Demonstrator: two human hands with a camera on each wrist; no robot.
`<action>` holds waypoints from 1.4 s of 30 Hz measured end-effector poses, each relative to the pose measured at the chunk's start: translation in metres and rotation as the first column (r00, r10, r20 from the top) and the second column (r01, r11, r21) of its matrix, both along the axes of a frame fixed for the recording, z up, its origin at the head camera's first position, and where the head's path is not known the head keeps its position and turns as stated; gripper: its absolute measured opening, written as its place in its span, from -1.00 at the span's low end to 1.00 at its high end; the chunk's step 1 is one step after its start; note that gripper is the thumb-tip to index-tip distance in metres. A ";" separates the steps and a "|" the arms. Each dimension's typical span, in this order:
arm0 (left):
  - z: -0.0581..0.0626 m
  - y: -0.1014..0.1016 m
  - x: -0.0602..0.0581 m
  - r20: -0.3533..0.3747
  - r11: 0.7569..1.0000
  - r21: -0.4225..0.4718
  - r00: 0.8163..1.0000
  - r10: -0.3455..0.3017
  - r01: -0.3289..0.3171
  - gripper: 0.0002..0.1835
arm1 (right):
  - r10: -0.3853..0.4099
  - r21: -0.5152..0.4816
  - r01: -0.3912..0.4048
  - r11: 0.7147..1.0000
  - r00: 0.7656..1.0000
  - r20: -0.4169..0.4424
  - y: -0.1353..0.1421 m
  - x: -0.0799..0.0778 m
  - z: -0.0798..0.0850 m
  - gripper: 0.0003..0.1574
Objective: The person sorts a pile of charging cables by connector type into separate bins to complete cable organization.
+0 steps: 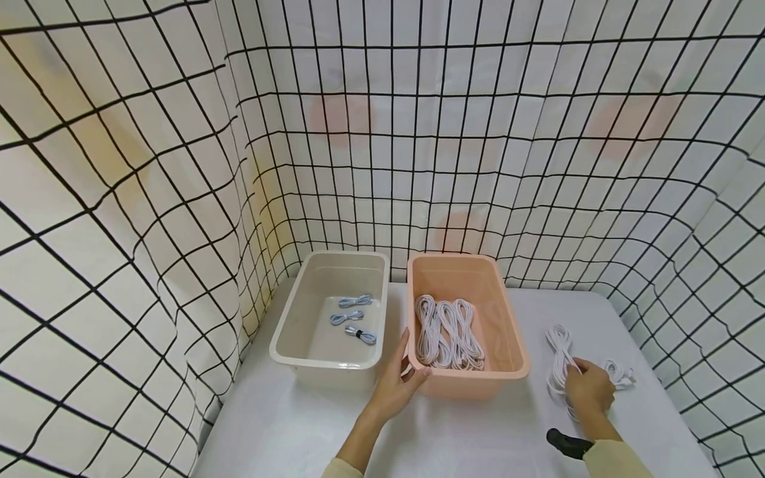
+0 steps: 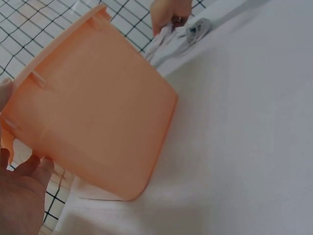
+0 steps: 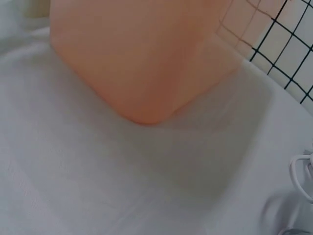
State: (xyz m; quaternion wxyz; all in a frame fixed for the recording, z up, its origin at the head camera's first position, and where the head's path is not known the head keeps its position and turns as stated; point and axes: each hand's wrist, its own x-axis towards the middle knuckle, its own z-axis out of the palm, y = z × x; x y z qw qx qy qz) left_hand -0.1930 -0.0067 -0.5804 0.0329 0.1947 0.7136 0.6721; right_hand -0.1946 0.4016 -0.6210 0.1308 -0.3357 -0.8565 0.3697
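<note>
My left hand [image 1: 396, 385] grips the near left corner of an orange plastic basin [image 1: 508, 332], thumb by the rim and fingers along the outer side. The left wrist view shows the basin wall [image 2: 98, 107] with fingers [image 2: 41, 169] against it. Several coiled white cables [image 1: 448, 332] lie inside the basin. To the right of it, my right hand [image 1: 588, 390] pinches a long bundled white cable [image 1: 560, 352], whose lower part is partly hidden by the hand. Another coiled white cable [image 1: 621, 377] lies just beyond that hand.
Left of the orange basin stands a cream basin [image 1: 293, 332] holding a few small grey-blue coiled cables [image 1: 355, 301]. Black grid netting [image 1: 406, 179] over white sheeting surrounds the white table [image 1: 269, 411] at the back and sides. A black strap end [image 1: 564, 443] sticks out by the right wrist.
</note>
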 end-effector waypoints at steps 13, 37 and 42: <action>-0.002 0.000 0.001 0.005 1.000 0.005 1.000 0.008 -0.008 -0.03 | -0.029 0.038 0.033 0.999 0.994 -0.106 0.008 0.002 0.019 -0.53; -0.008 0.001 -0.001 -0.007 0.998 0.057 1.000 -0.025 0.025 -0.05 | 0.018 0.097 0.005 0.995 0.971 -0.238 0.006 -0.001 0.076 -0.57; -0.009 0.002 -0.001 -0.021 0.998 0.055 1.000 -0.011 0.012 -0.06 | 0.037 0.096 -0.014 0.995 0.968 -0.250 0.000 -0.003 0.087 -0.58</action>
